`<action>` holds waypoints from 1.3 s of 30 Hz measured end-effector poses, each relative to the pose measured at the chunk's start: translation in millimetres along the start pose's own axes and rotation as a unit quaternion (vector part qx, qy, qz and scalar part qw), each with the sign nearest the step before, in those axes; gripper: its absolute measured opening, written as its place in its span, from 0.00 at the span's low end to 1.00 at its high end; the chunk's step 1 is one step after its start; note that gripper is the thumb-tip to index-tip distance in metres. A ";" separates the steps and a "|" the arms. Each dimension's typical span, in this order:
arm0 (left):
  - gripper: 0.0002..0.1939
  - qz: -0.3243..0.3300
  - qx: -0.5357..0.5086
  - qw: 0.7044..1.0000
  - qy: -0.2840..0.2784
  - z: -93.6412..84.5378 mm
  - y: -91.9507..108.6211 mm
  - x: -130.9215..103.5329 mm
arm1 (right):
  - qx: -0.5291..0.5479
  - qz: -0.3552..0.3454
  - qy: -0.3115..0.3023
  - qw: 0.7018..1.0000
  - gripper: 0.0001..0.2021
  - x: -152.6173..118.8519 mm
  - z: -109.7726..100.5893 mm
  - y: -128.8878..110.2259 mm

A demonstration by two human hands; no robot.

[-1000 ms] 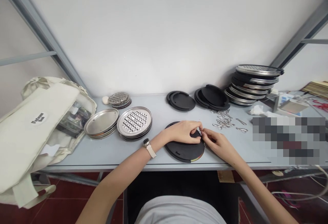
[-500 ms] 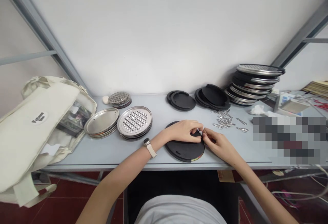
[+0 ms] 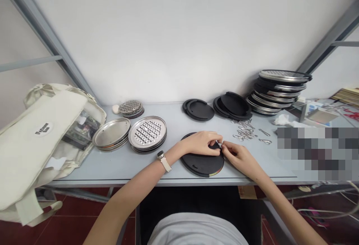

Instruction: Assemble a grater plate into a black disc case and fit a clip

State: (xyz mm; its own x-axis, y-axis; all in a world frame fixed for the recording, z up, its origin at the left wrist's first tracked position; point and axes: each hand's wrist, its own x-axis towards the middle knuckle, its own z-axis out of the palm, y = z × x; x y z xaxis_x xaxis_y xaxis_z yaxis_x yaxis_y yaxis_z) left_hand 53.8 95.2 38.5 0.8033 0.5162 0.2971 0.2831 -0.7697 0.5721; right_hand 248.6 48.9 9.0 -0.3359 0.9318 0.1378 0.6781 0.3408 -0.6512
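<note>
A black round disc (image 3: 202, 164) with a colored strip along its lower right edge lies flat on the table in front of me. My left hand (image 3: 204, 143) rests across its top, thumb and fingers curled toward the right rim. Against that rim, my right hand (image 3: 233, 153) pinches a tiny silvery piece, seemingly a small wire clip, mostly covered by the fingertips. Both sets of fingertips nearly meet there. Beyond my right hand is a loose pile of small metal wire clips (image 3: 246, 132).
Steel grater discs (image 3: 147, 132) and plain steel discs (image 3: 111, 132) are stacked at left, beside a cream bag (image 3: 36, 136). Black discs (image 3: 200, 110) and black rimmed holders (image 3: 235, 106) sit along the wall. A tall stack of rimmed graters (image 3: 277, 91) stands at back right.
Almost nothing differs. Both hands stay at the disc's right rim, with only a very slight shift of the fingers.
</note>
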 end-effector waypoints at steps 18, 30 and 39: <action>0.05 -0.033 -0.007 0.999 -0.013 -0.9 1.2 1.6 | 0.045 -0.008 -0.008 0.999 0.18 1.6 -2.5 2.2; 0.06 -0.021 -0.012 1.000 -0.007 0.6 -0.4 1.7 | 0.059 -0.003 -0.007 0.998 0.18 1.9 -2.3 5.3; 0.06 -0.001 -0.017 1.000 0.010 2.9 -3.8 1.6 | 0.072 0.009 -0.018 0.997 0.19 1.7 -1.7 6.2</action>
State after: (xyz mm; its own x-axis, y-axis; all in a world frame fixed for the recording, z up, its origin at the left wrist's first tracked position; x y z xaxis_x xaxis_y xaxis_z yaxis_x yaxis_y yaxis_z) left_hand 55.5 97.9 34.6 0.7921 0.5249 0.3116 0.2656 -0.7560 0.5983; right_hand 253.3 52.8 6.5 -0.3483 0.9320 0.1000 0.5849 0.2995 -0.7538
